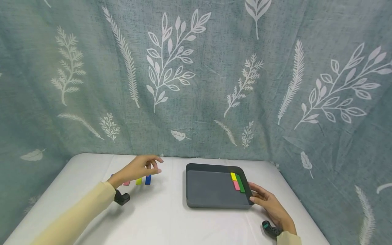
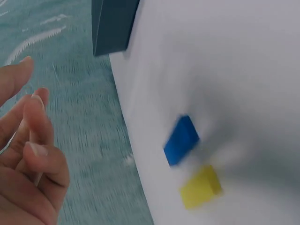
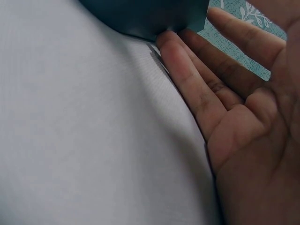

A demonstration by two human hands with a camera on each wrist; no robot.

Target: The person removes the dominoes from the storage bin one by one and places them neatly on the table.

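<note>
My left hand (image 1: 144, 167) hangs over the table's left side with bent, spread fingers and nothing between them. Below and beside it lie a blue block (image 1: 148, 180), a yellow block (image 1: 139, 181) and a pink block (image 1: 126, 183); another blue one (image 1: 112, 175) is mostly hidden by the wrist. The left wrist view shows a blue block (image 2: 181, 140) and a yellow block (image 2: 200, 187), apart from the fingers. My right hand (image 1: 269, 203) touches the right end of a dark grey tray (image 1: 211, 206), its nearly straight fingertips (image 3: 171, 40) against the outer wall. Inside, a yellow (image 1: 233, 176), a pink (image 1: 237, 185) and a green block (image 1: 240, 184) lie together near the right wall.
A white cloth (image 1: 165, 224) covers the table. Behind it and at both sides hangs a green-blue curtain (image 1: 196, 136) with white leaf patterns. Black devices are strapped at the left wrist (image 1: 121, 197) and right wrist (image 1: 271, 229).
</note>
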